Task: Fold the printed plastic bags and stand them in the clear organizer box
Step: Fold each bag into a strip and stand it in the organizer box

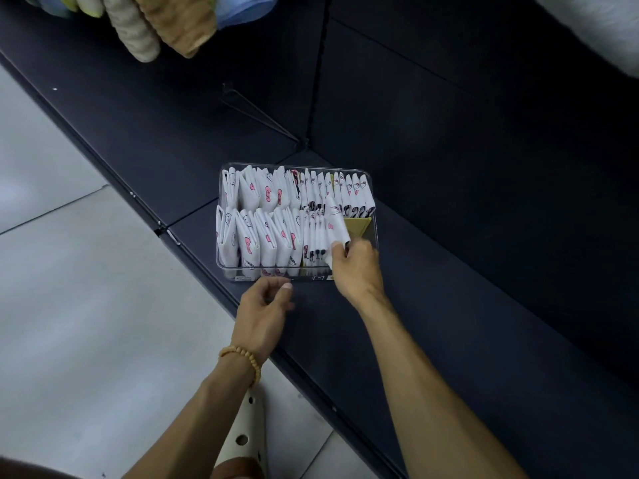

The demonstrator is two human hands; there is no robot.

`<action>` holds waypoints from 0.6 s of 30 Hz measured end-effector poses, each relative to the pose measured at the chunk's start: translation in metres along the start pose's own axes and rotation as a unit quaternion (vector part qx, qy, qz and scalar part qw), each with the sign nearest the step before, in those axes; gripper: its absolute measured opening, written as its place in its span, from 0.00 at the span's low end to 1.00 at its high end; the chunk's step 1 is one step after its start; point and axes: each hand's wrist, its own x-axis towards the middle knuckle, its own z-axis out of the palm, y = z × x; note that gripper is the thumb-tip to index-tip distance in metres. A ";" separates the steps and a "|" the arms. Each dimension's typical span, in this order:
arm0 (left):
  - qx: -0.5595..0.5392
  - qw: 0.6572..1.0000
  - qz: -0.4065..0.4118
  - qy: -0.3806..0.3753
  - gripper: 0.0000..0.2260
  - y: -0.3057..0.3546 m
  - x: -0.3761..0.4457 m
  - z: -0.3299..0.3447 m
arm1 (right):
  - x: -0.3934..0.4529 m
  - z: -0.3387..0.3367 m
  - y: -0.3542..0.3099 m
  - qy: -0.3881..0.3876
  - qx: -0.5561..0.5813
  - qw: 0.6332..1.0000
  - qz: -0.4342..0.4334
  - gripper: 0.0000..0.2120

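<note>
Head view: right hand (356, 267) pinched a folded bag (336, 221) by its near end, the bag's long axis running away from the hand, tilted over the front row at the right end of the box (374, 233), just left of the gap with the yellow card (359, 227); left hand (264, 302) hung near the box's front wall, loosely curled, holding nothing. Bag was white with pink and black print, like the two packed rows standing in the box on the dark shelf (449, 271); right hand was nearer the gap.

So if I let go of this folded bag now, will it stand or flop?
Probably flop: the folded bag leans over the gap while the right hand pinches it. It looks thin and light; the neighbouring bags may prop it.
</note>
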 end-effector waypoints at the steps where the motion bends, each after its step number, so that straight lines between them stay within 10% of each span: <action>1: 0.001 1.000 -0.002 0.002 0.04 0.000 0.000 0.000 | 0.000 0.000 0.001 -0.015 -0.002 1.000 0.001 0.17; 13: -0.004 1.000 -0.008 0.007 0.03 -0.003 0.002 -0.003 | -0.001 0.002 -0.001 -0.060 -0.162 0.985 -0.004 0.11; 18: -0.010 1.000 0.000 0.005 0.03 0.000 0.002 -0.003 | -0.011 0.001 -0.003 0.061 -0.053 0.996 -0.025 0.07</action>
